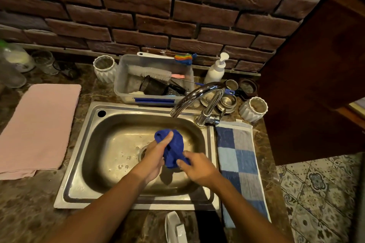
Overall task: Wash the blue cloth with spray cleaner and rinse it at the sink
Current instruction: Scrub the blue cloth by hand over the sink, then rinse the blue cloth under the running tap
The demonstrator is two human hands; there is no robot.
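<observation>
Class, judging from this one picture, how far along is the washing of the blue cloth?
Done: the cloth is bunched over the sink, and droplets in the basin suggest wetting or spraying has happened. In hand: the left hand and right hand both grip it, apparently rubbing or wringing. Left: rinsing, since no water visibly runs from the tap.

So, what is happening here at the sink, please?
A person is working a bunched blue cloth with both hands over the steel sink. The left hand grips its upper part, thumb pressed into the fabric, and the right hand pinches the lower end. The faucet arches above the basin, and no running water is visible. A pink towel lies to the left, a checked towel to the right.
</observation>
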